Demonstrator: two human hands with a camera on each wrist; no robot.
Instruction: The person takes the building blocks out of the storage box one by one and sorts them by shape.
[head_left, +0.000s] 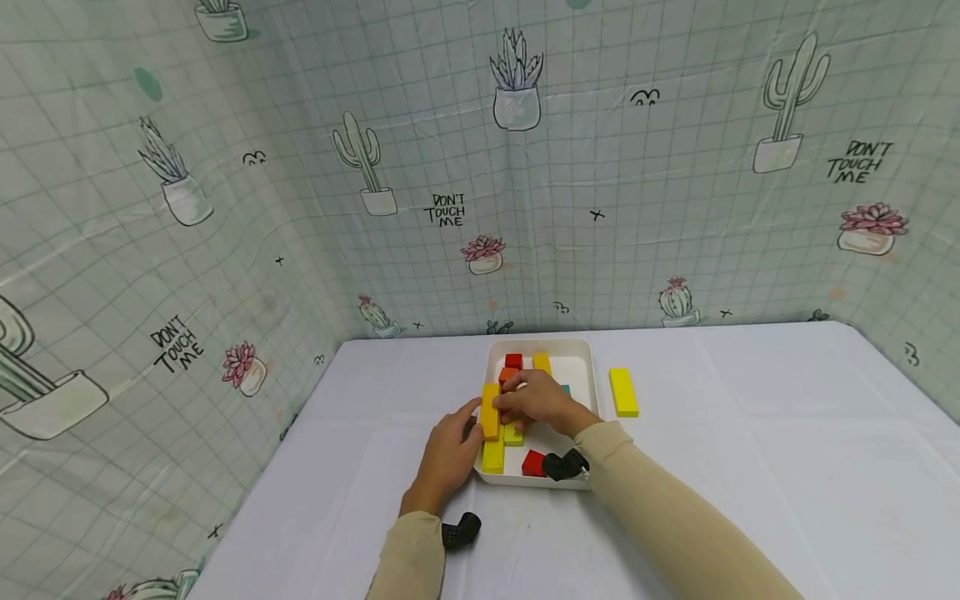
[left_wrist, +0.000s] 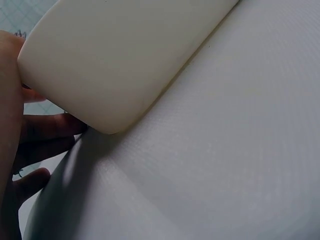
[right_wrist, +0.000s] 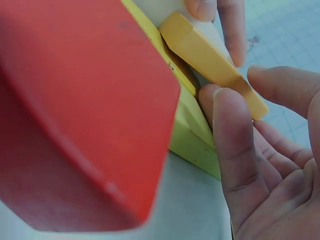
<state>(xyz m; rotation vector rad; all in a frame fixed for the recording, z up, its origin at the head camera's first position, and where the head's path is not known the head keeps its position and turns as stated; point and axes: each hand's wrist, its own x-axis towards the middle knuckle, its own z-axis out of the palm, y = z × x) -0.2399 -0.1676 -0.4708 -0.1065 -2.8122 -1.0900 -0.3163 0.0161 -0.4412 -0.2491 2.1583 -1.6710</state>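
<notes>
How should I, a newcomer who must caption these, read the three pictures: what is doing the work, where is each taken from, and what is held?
There is no machine arm here, just a person's two bare hands below beige cloth sleeves. The wide picture comes from a camera on the head, looking forward and down; the others come from one camera on each wrist. On the white cloth-covered table lies a shallow white tray with coloured blocks, including a red block. A yellow oblong block lies outside, to its right. The right hand pinches an orange-yellow oblong block. The left hand is at the tray's left edge; whether it grips anything is unclear.
</notes>
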